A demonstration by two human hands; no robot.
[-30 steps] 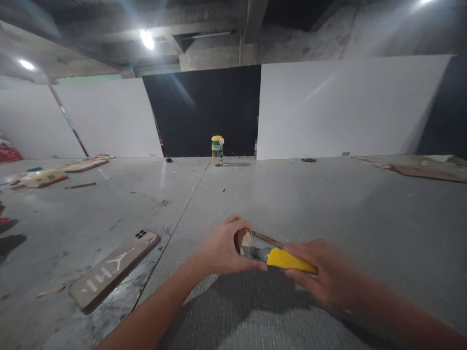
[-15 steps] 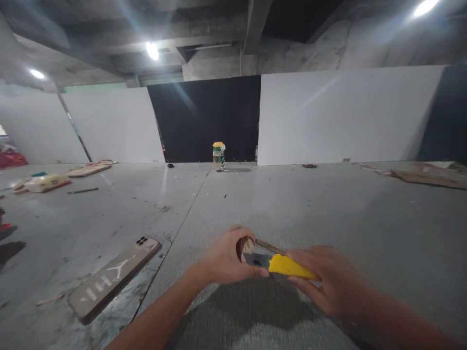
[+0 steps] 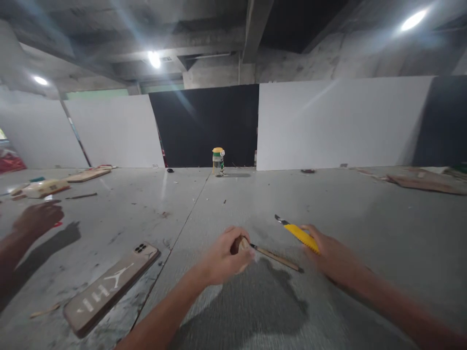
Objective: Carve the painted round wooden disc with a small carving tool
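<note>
My left hand [image 3: 224, 260] is closed around a small pale piece that looks like wood [image 3: 243, 244], mostly hidden by the fingers. In my right hand [image 3: 328, 253] is a yellow utility knife [image 3: 302, 237], its dark tip [image 3: 280, 219] pointing up and to the left, apart from the wooden piece. Between the hands a thin brown-handled tool [image 3: 279, 258], its exact kind unclear, lies on the grey tabletop [image 3: 255, 209]. One end of it is close to my left fingers.
A phone in a brown case [image 3: 113, 289] lies to the left. Another person's hand [image 3: 38, 218] reaches in beyond it. A bottle with a yellow lid [image 3: 218, 160] stands at the back by a black panel [image 3: 204, 126]. Cardboard [image 3: 425, 183] lies far right.
My right hand has drawn the knife away from the wooden piece, to the right and farther up, uncovering the thin tool. Another person's hand has entered at the left.
</note>
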